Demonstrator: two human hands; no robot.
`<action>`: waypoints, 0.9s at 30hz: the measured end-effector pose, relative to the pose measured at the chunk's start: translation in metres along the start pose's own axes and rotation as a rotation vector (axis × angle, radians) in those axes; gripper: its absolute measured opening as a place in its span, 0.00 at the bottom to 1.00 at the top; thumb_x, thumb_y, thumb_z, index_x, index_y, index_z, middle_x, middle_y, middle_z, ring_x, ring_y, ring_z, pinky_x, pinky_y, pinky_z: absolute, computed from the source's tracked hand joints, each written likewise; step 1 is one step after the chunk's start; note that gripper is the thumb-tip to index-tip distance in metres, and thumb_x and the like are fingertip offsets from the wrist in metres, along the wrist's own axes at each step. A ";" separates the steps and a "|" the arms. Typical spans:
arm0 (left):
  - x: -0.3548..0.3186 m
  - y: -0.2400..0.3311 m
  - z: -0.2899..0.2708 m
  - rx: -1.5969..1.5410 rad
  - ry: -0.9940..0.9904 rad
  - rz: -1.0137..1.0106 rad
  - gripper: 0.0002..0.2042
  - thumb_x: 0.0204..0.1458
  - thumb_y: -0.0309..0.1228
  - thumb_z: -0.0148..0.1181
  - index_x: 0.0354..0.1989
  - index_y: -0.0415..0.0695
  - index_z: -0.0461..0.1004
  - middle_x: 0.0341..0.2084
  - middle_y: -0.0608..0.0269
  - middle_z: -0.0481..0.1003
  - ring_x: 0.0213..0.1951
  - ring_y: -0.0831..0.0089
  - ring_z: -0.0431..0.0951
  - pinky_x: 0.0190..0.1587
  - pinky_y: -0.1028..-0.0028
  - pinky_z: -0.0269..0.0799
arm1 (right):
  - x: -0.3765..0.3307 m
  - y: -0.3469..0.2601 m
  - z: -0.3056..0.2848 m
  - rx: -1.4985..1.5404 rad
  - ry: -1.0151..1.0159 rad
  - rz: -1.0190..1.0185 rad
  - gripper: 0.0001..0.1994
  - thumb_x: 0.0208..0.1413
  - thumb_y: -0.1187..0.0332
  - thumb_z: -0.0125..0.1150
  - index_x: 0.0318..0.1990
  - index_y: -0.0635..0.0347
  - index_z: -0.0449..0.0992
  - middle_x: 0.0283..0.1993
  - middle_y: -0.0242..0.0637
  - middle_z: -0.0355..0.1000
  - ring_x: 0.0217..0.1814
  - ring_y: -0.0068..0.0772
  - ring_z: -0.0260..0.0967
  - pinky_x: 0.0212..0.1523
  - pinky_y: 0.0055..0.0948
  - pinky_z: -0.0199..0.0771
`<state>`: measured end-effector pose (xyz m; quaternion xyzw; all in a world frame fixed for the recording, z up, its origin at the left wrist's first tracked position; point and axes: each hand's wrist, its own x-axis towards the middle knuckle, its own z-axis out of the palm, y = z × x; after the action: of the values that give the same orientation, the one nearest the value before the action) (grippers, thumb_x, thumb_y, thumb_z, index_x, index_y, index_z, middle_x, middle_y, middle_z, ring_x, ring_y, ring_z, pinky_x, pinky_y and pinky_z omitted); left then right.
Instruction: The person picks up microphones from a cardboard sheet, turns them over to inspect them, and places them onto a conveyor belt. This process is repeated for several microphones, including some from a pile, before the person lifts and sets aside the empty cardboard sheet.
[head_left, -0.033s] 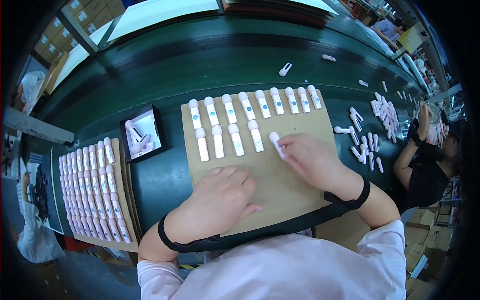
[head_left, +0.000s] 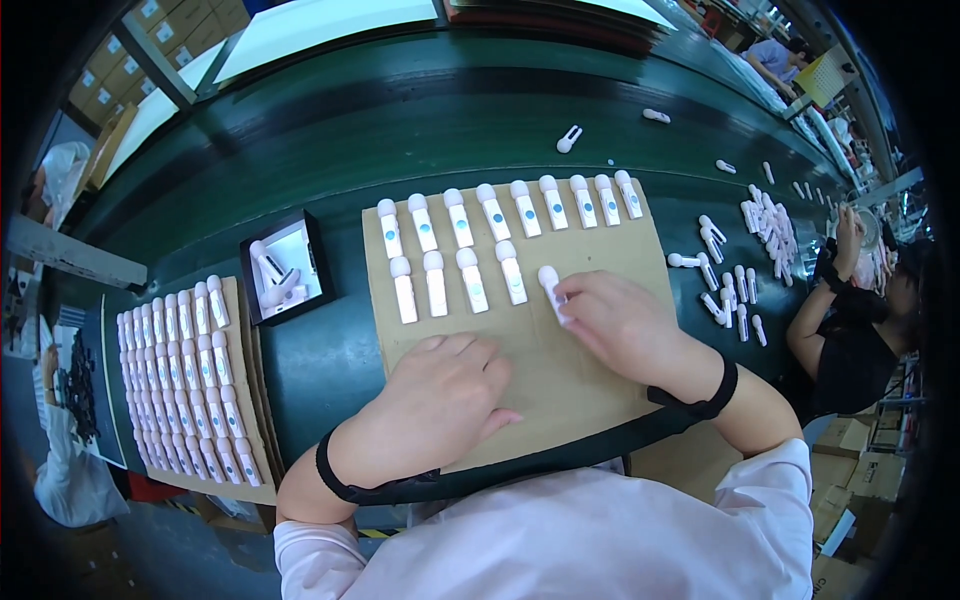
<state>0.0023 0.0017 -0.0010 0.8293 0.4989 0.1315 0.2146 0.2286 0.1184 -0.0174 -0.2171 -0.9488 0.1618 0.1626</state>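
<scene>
The person's right hand [head_left: 625, 325] has its thumb and fingers closed together on the lower part of a small white plastic device with a rounded head and a flat, narrow body [head_left: 549, 280], the head pointing toward the far edge of a flat brown cardboard sheet [head_left: 570, 400]. This device is at the right end of the second row on the sheet; whether its lower end touches the cardboard cannot be told. The left hand [head_left: 445, 385] lies palm down over the sheet's left half toward the near edge, fingers loosely bent and thumb spread away, with nothing seen in its hold. Along the far edge runs a row of nine matching white devices with round blue marks [head_left: 495, 215]; nearer, four more white devices [head_left: 470, 280] stand in line left of the held one. The sheet lies on a dark green worktop [head_left: 340, 390]. Beyond its left edge sit an open black box with a white interior [head_left: 319, 262] containing white pieces, and another cardboard sheet [head_left: 245, 345] bearing four rows of devices. Loose white devices [head_left: 740, 285] lie past its right edge, near a dark-clothed co-worker [head_left: 855, 345].
</scene>
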 end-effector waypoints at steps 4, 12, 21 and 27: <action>-0.001 -0.003 0.005 0.018 0.024 0.026 0.16 0.45 0.39 0.66 0.37 0.40 0.73 0.37 0.57 0.72 0.44 0.61 0.73 0.47 0.65 0.67 | 0.002 0.002 0.006 -0.094 -0.096 -0.054 0.08 0.48 0.73 0.64 0.37 0.59 0.73 0.46 0.39 0.70 0.46 0.43 0.70 0.45 0.36 0.73; 0.001 -0.001 0.001 0.017 -0.033 0.014 0.18 0.45 0.40 0.65 0.39 0.40 0.73 0.41 0.56 0.73 0.46 0.59 0.73 0.49 0.64 0.67 | 0.018 0.026 0.014 -0.170 -0.031 -0.076 0.09 0.48 0.71 0.65 0.38 0.59 0.73 0.50 0.39 0.69 0.47 0.42 0.70 0.46 0.35 0.72; 0.004 -0.001 -0.006 -0.071 -0.027 0.009 0.19 0.46 0.40 0.66 0.42 0.41 0.74 0.44 0.54 0.75 0.47 0.55 0.74 0.50 0.63 0.68 | 0.008 0.033 -0.036 -0.078 -0.017 0.059 0.11 0.49 0.73 0.63 0.42 0.57 0.74 0.49 0.40 0.69 0.50 0.42 0.70 0.48 0.35 0.71; 0.004 -0.009 -0.041 -0.157 0.067 0.016 0.16 0.48 0.37 0.65 0.41 0.40 0.74 0.39 0.56 0.76 0.43 0.58 0.76 0.47 0.65 0.70 | -0.013 0.113 -0.078 -0.130 0.171 0.212 0.10 0.51 0.76 0.60 0.42 0.61 0.73 0.47 0.41 0.70 0.49 0.42 0.70 0.47 0.34 0.72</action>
<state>-0.0206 0.0184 0.0301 0.8089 0.4874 0.1995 0.2612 0.3100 0.2271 0.0061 -0.3390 -0.9118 0.0973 0.2104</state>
